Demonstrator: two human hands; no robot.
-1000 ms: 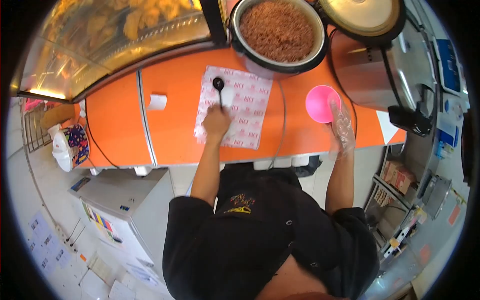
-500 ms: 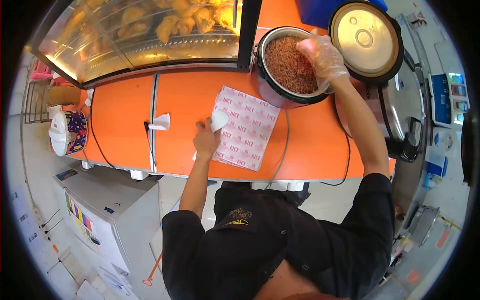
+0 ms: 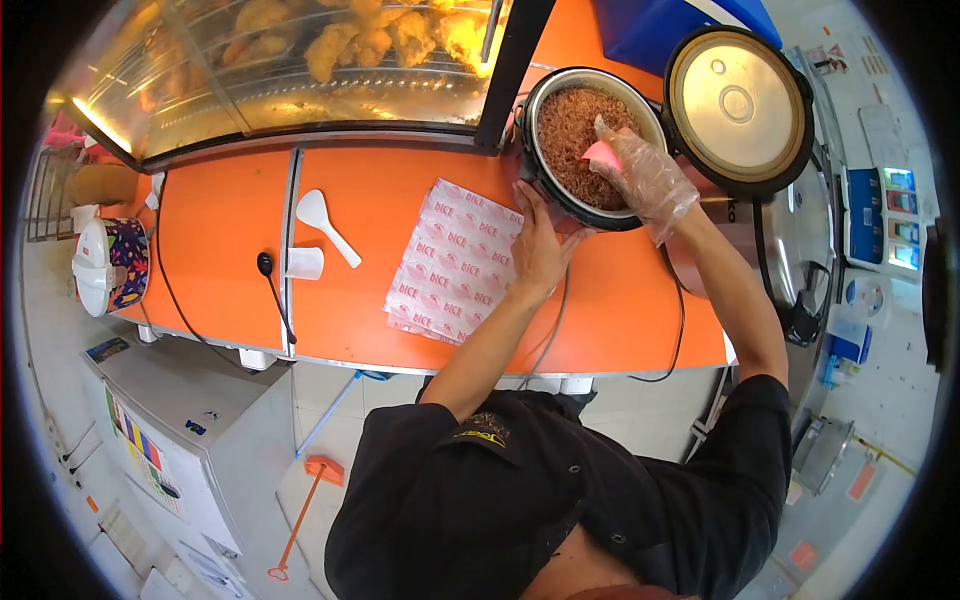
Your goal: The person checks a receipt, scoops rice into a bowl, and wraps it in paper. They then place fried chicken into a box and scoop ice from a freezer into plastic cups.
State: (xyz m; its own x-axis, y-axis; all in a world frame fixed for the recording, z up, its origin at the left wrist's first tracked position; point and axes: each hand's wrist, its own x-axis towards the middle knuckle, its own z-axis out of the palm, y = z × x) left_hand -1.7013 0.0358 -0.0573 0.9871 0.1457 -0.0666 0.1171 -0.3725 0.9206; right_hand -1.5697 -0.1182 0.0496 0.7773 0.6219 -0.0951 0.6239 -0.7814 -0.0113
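Note:
My right hand (image 3: 650,182), in a clear plastic glove, is inside the rice cooker (image 3: 530,165), closed around a pink scoop (image 3: 602,155). Its exact shape is mostly hidden by the glove. Reddish-brown rice (image 3: 570,120) fills the pot around it. My left hand (image 3: 541,245) is bare, its fingers stretched out against the cooker's near side. Under that hand's edge lies a stack of printed wrapping paper (image 3: 450,260). A white rice paddle (image 3: 315,212) rests on the orange counter, farther left.
Behind the counter (image 3: 225,230) stands a lit glass case (image 3: 330,120) of fried chicken. The cooker's raised lid (image 3: 738,105) is at the right, beside a large steel pot (image 3: 790,220). A white cup (image 3: 305,263) and black ladle (image 3: 266,265) lie left; a cable (image 3: 558,330) hangs over the front edge.
My left hand has let go of the white paddle, now lying on the counter, and moved right to the cooker. My right hand has moved lower in the pot, and the pink scoop shows more.

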